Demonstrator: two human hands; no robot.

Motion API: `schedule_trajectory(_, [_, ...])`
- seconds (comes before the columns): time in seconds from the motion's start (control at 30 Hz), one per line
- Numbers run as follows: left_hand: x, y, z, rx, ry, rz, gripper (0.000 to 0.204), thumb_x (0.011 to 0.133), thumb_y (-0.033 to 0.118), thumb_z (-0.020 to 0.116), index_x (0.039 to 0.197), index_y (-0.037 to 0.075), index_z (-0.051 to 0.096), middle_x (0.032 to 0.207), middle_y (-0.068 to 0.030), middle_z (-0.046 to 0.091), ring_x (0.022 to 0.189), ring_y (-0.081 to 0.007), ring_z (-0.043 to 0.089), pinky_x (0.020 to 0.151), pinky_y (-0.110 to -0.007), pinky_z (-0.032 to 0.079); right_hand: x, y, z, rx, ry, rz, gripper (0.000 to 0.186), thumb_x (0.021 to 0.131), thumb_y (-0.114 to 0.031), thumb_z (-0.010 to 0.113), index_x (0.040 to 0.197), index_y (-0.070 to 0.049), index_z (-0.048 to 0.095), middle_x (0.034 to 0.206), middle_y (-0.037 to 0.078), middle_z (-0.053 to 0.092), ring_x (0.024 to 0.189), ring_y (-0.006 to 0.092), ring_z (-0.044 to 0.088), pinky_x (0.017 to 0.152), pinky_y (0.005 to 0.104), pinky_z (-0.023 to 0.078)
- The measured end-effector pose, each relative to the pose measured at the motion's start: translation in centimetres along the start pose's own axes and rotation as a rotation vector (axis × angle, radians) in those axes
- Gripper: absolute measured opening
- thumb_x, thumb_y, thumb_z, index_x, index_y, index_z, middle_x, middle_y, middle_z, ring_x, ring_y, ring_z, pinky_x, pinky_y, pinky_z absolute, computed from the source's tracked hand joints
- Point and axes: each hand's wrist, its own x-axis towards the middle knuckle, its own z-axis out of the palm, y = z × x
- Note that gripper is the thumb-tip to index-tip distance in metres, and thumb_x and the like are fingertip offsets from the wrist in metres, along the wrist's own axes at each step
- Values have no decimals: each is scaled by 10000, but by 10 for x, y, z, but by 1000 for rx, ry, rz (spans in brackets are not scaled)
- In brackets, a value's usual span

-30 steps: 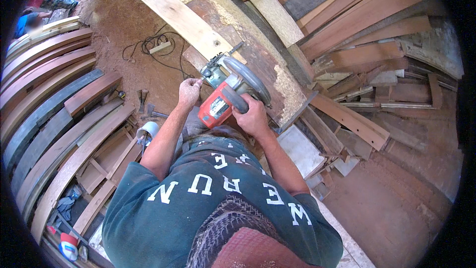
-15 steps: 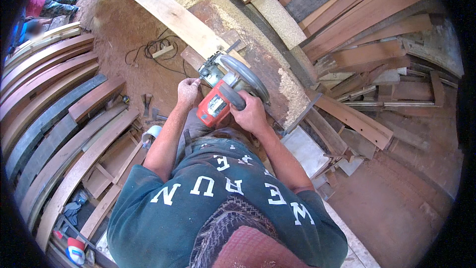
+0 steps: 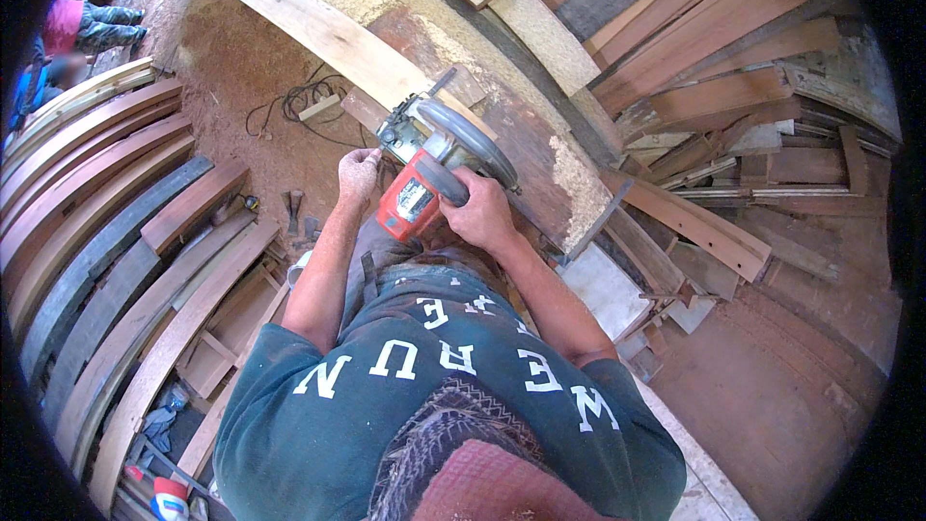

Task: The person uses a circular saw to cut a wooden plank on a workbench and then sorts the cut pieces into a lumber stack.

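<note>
A red circular saw [image 3: 409, 195] with a grey blade guard rests on a long pale plank [image 3: 333, 31] that lies on the workbench [image 3: 540, 195]. Wrapped around the saw's dark rear handle [image 3: 444, 179] is my right hand [image 3: 479, 209]. My left hand [image 3: 360, 174] is closed, its fingertips pinched together by the near-left corner of the saw's metal base [image 3: 403, 125]. Whatever those fingertips hold is too small to make out. The blade is hidden by the guard and the wood.
Sawdust [image 3: 576, 183] covers parts of the bench. A black cable [image 3: 289, 108] lies coiled on the dirt floor at left. Stacked boards [image 3: 116, 195] fill the left side, with more boards [image 3: 714, 101] at right. Two people [image 3: 82, 29] are at the far left.
The saw and both my hands have shifted slightly left in the picture, as has the plank. My right hand keeps its grip on the handle, and my left fingers stay pinched.
</note>
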Motion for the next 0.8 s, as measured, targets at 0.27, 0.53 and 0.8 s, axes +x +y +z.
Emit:
schedule_trajectory(0.27, [1,-8,3,-56,-7,-44,214,1003,187,726,1016,-26,742,778,-12,664,646,-105,559,594,-286,451,-3,-2,-6,7,-22,16,322,835,-163,785,1131,-54,724,954,250,740,919,433,737,792,480,579])
schedule_trajectory(0.53, [3,-6,-1,-16,-7,2,209,1006,181,714,1027,-24,745,784,-11,667,653,-106,563,598,-286,454,-3,0,-3,26,4,-28,267,839,-132,777,1083,-39,726,913,246,734,881,429,738,754,460,574])
schedule_trajectory(0.8, [12,-7,-9,-63,-49,-18,200,1003,149,718,1056,-41,756,818,-18,691,707,-111,590,657,-292,491,-1,2,2,23,10,-29,277,836,-141,763,1103,-74,732,923,222,740,878,436,730,738,476,580])
